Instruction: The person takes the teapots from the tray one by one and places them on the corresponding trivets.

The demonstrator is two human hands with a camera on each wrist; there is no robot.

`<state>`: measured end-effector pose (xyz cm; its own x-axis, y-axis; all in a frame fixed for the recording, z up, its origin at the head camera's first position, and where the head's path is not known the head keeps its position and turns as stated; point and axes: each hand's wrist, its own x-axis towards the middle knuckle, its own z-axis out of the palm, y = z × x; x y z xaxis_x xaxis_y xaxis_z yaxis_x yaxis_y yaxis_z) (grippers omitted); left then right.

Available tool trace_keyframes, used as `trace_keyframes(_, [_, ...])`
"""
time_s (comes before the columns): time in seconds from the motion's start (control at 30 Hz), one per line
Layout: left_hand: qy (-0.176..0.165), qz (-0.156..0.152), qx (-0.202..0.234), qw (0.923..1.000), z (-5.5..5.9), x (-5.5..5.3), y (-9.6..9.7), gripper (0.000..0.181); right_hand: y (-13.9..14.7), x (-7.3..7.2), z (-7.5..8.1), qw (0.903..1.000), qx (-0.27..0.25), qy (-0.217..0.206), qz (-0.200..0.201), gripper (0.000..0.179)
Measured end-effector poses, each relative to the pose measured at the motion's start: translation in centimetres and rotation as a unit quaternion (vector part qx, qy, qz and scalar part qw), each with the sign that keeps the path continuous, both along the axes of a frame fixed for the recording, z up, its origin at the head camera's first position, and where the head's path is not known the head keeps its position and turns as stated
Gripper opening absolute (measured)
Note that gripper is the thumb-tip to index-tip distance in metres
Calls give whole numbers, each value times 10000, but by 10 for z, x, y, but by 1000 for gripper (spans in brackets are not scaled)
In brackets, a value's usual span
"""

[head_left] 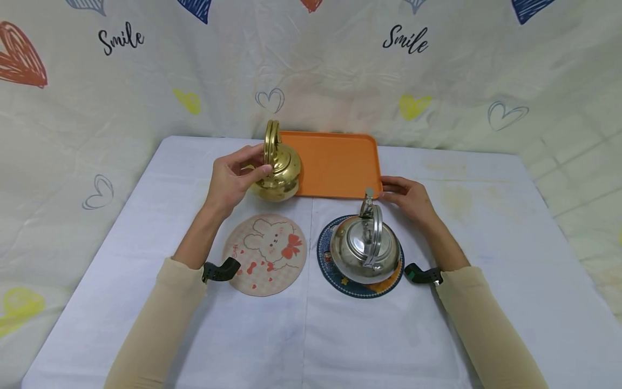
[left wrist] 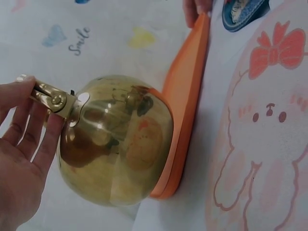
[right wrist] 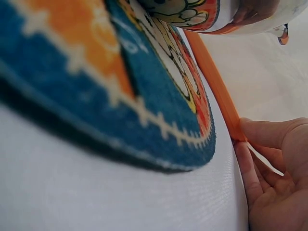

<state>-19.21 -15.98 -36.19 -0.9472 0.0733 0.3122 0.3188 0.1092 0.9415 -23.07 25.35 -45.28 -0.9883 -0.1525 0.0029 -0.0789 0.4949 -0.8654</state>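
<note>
My left hand (head_left: 235,178) grips the upright handle of a shiny gold teapot (head_left: 284,173). In the head view the pot overlaps the left end of an orange tray (head_left: 335,165); the left wrist view shows the pot's round body (left wrist: 115,139) in front of that end. At the tray's front right corner, my right hand (head_left: 405,200) pinches the edge, its thumb (right wrist: 264,132) on the rim and fingers below. Just left of this hand, a silver teapot (head_left: 357,248) stands on a round blue patterned mat (head_left: 326,270), its handle raised.
A round pink mat with a rabbit picture (head_left: 264,254) lies in front of the gold teapot, left of the blue mat. White cloth (head_left: 272,340) covers the table. Behind the tray hangs a pale sheet (head_left: 330,70) printed with hearts and lettering.
</note>
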Motion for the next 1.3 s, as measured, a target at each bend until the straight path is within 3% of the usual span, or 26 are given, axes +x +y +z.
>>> trace_keyframes(1.3, [94, -296, -130, 9994, 8, 15, -11, 43, -2, 2, 1, 10000, 13, -41, -6, 49])
